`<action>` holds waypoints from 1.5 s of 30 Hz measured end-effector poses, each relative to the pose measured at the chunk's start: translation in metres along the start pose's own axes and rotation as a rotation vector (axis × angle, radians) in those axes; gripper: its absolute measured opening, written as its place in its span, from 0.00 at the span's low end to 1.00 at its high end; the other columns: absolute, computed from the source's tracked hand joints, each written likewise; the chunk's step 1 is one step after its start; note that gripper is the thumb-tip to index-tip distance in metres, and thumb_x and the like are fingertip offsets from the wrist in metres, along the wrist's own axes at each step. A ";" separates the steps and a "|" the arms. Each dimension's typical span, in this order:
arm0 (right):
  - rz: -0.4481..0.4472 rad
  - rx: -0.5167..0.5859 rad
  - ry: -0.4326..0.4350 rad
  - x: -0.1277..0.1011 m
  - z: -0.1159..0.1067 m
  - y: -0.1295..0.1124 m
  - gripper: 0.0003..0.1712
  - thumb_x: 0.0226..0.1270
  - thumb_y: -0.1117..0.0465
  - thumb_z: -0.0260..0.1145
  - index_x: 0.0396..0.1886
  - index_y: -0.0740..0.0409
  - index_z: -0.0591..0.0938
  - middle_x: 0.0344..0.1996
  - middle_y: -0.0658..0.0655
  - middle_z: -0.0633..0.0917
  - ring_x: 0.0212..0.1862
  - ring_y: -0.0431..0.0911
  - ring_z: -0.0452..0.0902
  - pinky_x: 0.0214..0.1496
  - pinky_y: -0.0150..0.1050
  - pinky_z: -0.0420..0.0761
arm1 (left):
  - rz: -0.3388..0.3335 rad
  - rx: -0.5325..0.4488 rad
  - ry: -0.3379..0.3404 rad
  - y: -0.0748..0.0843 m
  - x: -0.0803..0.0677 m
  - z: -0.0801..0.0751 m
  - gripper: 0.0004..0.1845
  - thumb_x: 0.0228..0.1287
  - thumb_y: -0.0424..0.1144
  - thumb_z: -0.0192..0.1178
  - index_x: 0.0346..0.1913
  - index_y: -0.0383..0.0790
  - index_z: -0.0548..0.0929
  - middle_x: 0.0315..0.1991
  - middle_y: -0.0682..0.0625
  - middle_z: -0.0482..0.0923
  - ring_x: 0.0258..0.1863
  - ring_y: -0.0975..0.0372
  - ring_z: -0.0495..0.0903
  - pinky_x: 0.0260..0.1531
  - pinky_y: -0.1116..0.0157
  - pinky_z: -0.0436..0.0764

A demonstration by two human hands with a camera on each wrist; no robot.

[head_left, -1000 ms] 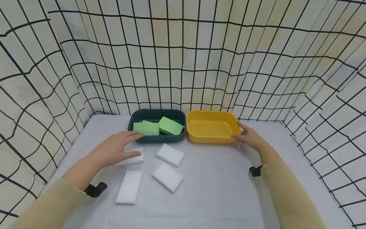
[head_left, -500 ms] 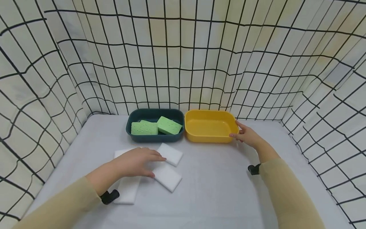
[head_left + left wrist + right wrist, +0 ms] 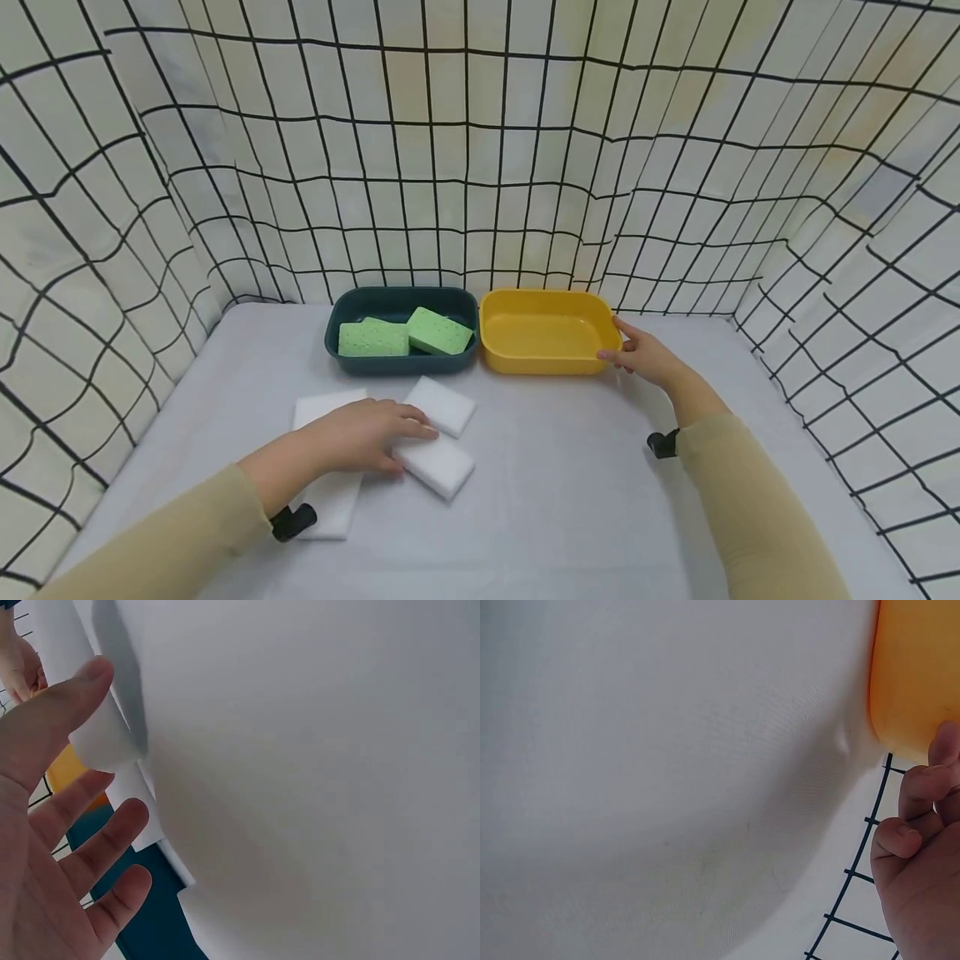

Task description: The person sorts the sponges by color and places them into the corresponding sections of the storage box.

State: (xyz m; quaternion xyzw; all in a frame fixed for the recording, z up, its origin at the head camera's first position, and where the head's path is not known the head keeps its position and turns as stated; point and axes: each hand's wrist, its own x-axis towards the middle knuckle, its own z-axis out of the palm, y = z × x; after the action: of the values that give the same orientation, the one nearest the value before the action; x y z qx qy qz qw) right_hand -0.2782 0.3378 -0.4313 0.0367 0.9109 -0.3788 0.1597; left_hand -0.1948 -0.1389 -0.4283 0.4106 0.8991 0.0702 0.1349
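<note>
My left hand (image 3: 360, 437) reaches low over the table, thumb and fingers spread around the left end of a white block-shaped sponge (image 3: 441, 468). Its fingertips are right at that sponge's edges; in the left wrist view the sponge (image 3: 109, 746) shows between the thumb and the fingers. Just behind lies a second white sponge (image 3: 444, 405). Two more, a back one (image 3: 311, 407) and a front one (image 3: 337, 504), are partly hidden under the left hand and wrist. My right hand (image 3: 643, 357) holds the right end of a yellow tray (image 3: 551, 365), thumb at its front corner and fingers at its side.
A dark teal tray (image 3: 405, 365) holds several green sponges (image 3: 372, 340) and stands beside the yellow tray. Both are at the back of the white-covered table (image 3: 555, 492). A black wire grid (image 3: 465, 179) closes off the back and both sides.
My left hand has moved from the teal tray's front edge rightward and down to the white sponges, slowing in the last half second. My right hand has stayed on the yellow tray.
</note>
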 end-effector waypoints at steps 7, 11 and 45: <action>0.011 0.007 0.002 0.000 0.002 0.000 0.63 0.55 0.32 0.70 0.81 0.40 0.44 0.38 0.59 0.80 0.38 0.52 0.73 0.51 0.48 0.69 | 0.000 -0.002 0.000 -0.002 0.000 0.001 0.32 0.53 0.49 0.75 0.64 0.60 0.80 0.61 0.57 0.76 0.60 0.57 0.74 0.60 0.51 0.73; 0.016 0.003 0.008 0.000 0.003 0.001 0.63 0.55 0.31 0.70 0.81 0.40 0.44 0.37 0.59 0.80 0.38 0.52 0.73 0.51 0.47 0.70 | 0.022 0.002 0.008 -0.002 -0.001 0.001 0.31 0.53 0.49 0.75 0.63 0.59 0.80 0.62 0.57 0.76 0.60 0.56 0.75 0.59 0.50 0.74; -0.001 -0.007 0.001 -0.001 0.002 0.001 0.62 0.56 0.31 0.69 0.81 0.39 0.43 0.36 0.59 0.81 0.38 0.53 0.73 0.51 0.48 0.69 | -0.009 -0.023 0.089 0.001 -0.005 -0.014 0.31 0.59 0.52 0.70 0.67 0.64 0.77 0.65 0.56 0.74 0.64 0.57 0.73 0.63 0.52 0.72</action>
State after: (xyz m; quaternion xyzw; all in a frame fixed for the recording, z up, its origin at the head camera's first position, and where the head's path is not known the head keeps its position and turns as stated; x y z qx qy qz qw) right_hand -0.2769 0.3375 -0.4328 0.0357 0.9123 -0.3757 0.1590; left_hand -0.1955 -0.1419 -0.4136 0.4012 0.9052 0.0982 0.0999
